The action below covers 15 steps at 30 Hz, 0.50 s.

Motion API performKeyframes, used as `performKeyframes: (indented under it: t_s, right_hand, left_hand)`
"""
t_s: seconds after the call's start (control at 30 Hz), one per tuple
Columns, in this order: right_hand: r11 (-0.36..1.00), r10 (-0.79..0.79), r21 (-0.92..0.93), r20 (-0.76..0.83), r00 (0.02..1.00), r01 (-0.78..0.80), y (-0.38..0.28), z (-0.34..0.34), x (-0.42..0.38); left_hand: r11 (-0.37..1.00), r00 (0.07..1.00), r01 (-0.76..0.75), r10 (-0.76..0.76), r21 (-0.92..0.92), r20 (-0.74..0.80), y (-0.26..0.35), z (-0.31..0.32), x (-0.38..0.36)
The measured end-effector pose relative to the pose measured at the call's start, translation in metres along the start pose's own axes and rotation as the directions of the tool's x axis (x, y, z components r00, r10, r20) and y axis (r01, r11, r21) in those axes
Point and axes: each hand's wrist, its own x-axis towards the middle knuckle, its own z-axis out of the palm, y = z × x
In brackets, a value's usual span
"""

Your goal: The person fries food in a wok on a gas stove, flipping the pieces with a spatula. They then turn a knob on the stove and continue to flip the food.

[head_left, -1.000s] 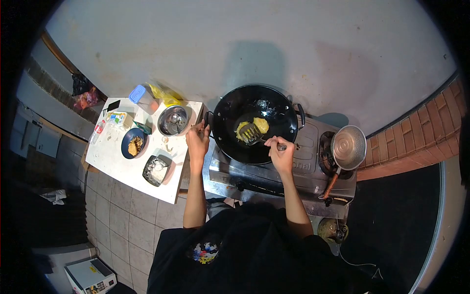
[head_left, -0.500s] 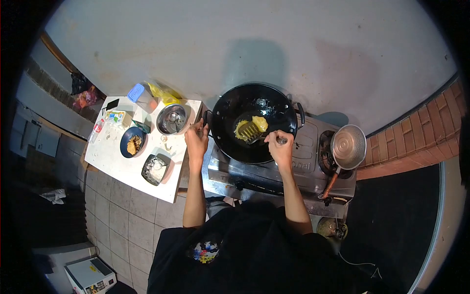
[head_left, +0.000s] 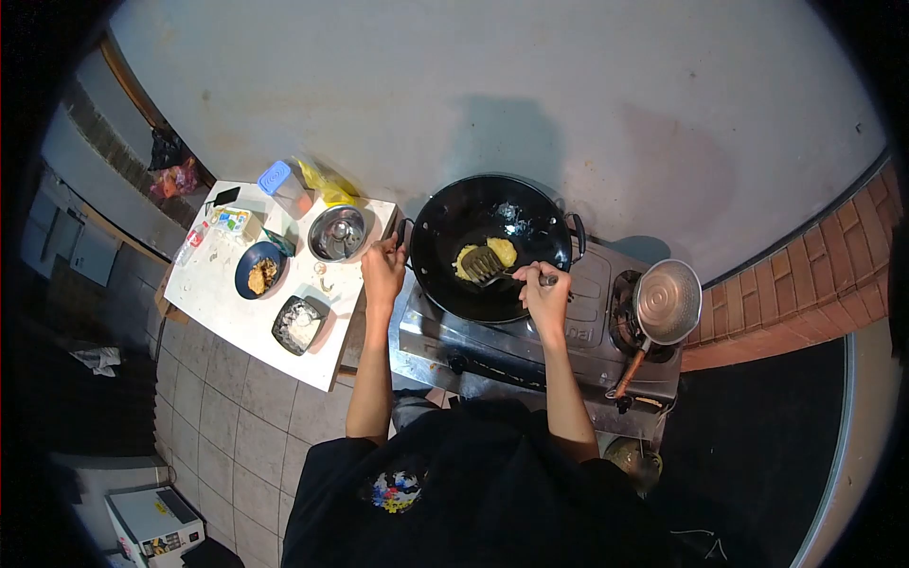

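Observation:
A black wok [head_left: 445,213] sits on the stove's left burner. My left hand [head_left: 383,273] is closed around the wok's left loop handle [head_left: 405,233]. My right hand [head_left: 545,295] grips a slotted spatula [head_left: 484,266], its handle end poking out past the fingers. The spatula's blade lies low in the wok, covering part of one yellow piece of food [head_left: 462,261]. Right beside the blade is a second yellow piece [head_left: 503,251].
Left of the wok, a white table [head_left: 222,312] bears a steel bowl [head_left: 336,234], a dark bowl with fried food [head_left: 258,271], a square bowl of white powder [head_left: 299,326] and a blue-lidded container [head_left: 284,187]. A saucepan [head_left: 668,301] rests on the stove's [head_left: 592,331] right burner.
The whole view has shifted slightly. The spatula's blade has turned a little over the yellow food, while my left hand stays at the wok handle.

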Motion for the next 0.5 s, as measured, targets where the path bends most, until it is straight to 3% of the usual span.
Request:
performKeyframes:
  t_s: [0.13,0.43,0.5]
  right_hand:
    - [0.991,-0.024,0.13,-0.01,1.0,0.025,-0.005,-0.005,0.001]
    - [0.995,-0.047,-0.086,-0.021,0.999,0.045,0.007,-0.015,0.017]
    - [0.978,-0.159,-0.14,-0.017,0.987,0.155,0.014,-0.015,0.021]
  left_hand:
    - [1.0,1.0,-0.007,0.007,-0.017,0.003,0.0,0.0,0.001]
    - [1.0,1.0,-0.001,0.001,0.024,0.003,0.003,0.0,0.0]
    - [0.998,1.0,-0.029,0.029,0.054,0.012,0.002,-0.001,0.001]
